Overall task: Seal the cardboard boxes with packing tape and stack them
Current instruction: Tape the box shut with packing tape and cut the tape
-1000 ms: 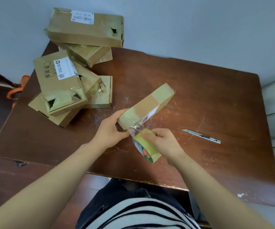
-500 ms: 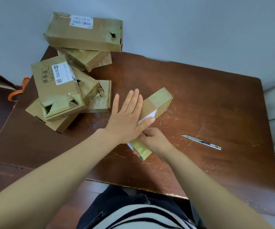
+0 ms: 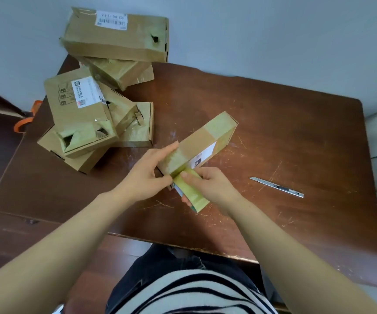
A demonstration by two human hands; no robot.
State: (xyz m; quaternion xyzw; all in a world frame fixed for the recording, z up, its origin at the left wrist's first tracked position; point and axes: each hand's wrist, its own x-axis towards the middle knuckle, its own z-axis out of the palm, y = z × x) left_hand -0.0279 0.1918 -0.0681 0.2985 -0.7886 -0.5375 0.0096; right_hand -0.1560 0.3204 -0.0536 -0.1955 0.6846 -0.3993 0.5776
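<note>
1 long box lies diagonally mid-table, near end toward the person, far end already banded with tape. Left hand is on the near end: fingers almost straight along the upper left face, thumb pressing at the corner where the tape meets the card. That's a flat press, not a wrap. Right hand is curled round the tape roll, thumb on top, roll touching the box's near end. Can't tell if the strip is cut.

Handling call: the box looks light, thin-walled card. It should be stiff lengthwise but will probably dent if squeezed mid-span. Taped patches look slick. I'd hold across the narrow faces near an end, where folded flaps back the wall. The roll looks rigid, so a grip on its rim is fine.

Utility knife lies well apart on the right. Pile of boxes, at least 5, is loosely heaped at the table's left rear, several torn. That's probably the stack target.
</note>
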